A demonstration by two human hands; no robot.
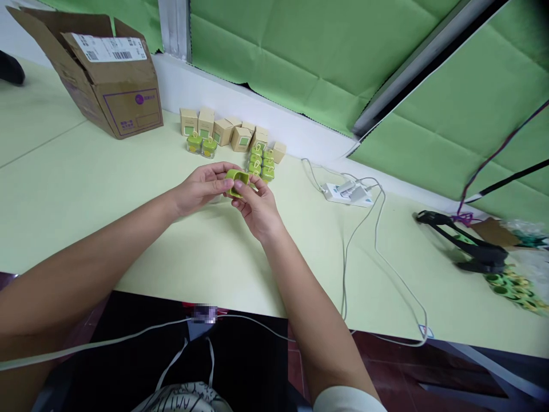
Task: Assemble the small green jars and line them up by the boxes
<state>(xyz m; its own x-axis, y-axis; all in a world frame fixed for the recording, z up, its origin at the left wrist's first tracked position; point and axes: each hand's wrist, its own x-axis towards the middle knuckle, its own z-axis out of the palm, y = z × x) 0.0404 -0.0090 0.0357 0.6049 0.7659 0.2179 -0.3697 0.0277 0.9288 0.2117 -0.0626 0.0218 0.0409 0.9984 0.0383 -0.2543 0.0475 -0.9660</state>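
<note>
A hollow green plastic cap (234, 174) is held between both hands above the table, its open side turned toward me. My left hand (203, 184) grips it from the left, thumb on the near rim. From the right, my right hand (258, 209) pinches the cap, the thumb reaching over its opening. Just behind my right hand stands a cluster of small green-capped jars (268, 162). Two more green-capped jars (201, 145) are a little farther left. Small tan cartons (223, 131) line up behind the jars. My fingers partly cover the cap.
At the back left stands a large open cardboard box (128, 103). A white power strip (348, 194) with plugs lies right of the jars, its cables looping to the table's front edge. Farther right are a black plastic frame (472, 249) and a heap of green caps (514, 289).
</note>
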